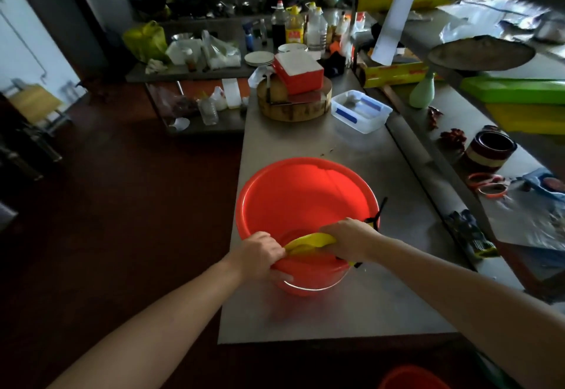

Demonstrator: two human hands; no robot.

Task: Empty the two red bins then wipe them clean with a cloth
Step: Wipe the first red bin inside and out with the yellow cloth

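A large round red bin [305, 199] stands on the steel table [382, 312], tipped a little toward me. My left hand [261, 255] grips its near rim, fingers curled over the edge. My right hand [348, 240] holds a yellow cloth [308, 242] against the inside of the near wall. The bin's inside looks bare. A second red bin [409, 378] shows only as a curved edge at the bottom of the view.
Beyond the bin stand a clear plastic container [360, 112] and a round wooden chopping block [293, 104] with a red box on it. Bottles, plates and bags crowd the far counter. A raised shelf with jars and foil runs along the right. Dark floor lies on the left.
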